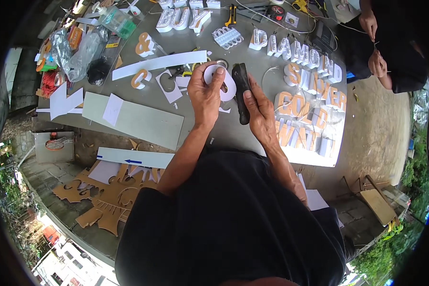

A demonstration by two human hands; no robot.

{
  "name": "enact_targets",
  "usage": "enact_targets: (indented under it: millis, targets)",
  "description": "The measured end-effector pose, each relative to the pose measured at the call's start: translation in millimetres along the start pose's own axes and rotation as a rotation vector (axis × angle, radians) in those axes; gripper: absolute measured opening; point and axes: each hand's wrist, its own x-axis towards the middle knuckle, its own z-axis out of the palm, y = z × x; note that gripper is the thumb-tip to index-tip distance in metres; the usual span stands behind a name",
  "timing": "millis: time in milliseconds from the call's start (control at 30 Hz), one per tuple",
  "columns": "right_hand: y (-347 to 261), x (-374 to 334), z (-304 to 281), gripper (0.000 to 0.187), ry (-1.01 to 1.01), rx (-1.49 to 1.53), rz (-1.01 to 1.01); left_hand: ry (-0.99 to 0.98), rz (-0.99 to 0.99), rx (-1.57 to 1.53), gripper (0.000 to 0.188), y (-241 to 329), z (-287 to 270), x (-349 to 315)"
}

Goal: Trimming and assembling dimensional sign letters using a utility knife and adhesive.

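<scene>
My left hand [204, 97] pinches a small white, rounded cut-out piece [229, 87] with an opening in it, raised over the grey table [224, 128]. In my right hand [261, 108] is a long black bar-shaped tool [240, 86], tilted almost upright, its edge close beside the white piece. I cannot tell whether the two touch. Beyond my hands a long white strip [162, 64] lies across the table, and a white sheet with a curved cut-out [168, 86] is near my left wrist. Left of that lies an orange-faced curved letter [140, 79].
Rows of block letters [310, 90] with wires cover the table's right side. A yellow-black cutter [231, 15] and light modules [228, 38] lie at the back. A pump bottle [115, 21] and plastic bags [83, 52] crowd the far left. Another person's hands [374, 47] work at right.
</scene>
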Motion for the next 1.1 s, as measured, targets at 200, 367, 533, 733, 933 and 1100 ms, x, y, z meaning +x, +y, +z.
enact_targets:
  millis: [200, 367, 533, 733, 933, 1100]
  targets:
    - [-0.6, 2.1, 27.1, 0.047, -0.080, -0.056, -0.145, 0.132, 0.099, 0.174, 0.024, -9.5, -7.2, -5.9]
    - [6.5, -14.0, 34.0, 0.048, -0.026, -0.162, -0.258, 0.180, 0.103, 0.184, 0.022, -2.9, -6.5, -2.9]
    - [-2.8, -3.1, 27.0, 0.045, -0.049, -0.198, -0.164, 0.151, 0.154, 0.231, 0.020, -8.0, -4.1, -12.4]
    - [-23.3, -0.8, 12.4, 0.046, -0.143, -0.101, 0.075, 0.061, 0.114, 0.229, 0.020, -10.6, -9.4, -11.2]
    - [3.9, -11.2, 19.9, 0.046, 0.016, -0.190, -0.240, 0.046, 0.134, 0.163, 0.020, 2.5, -0.5, -1.5]
    - [3.0, -13.0, 31.2, 0.048, 0.003, -0.105, -0.258, 0.079, 0.134, 0.217, 0.020, 6.2, -2.9, -0.1]
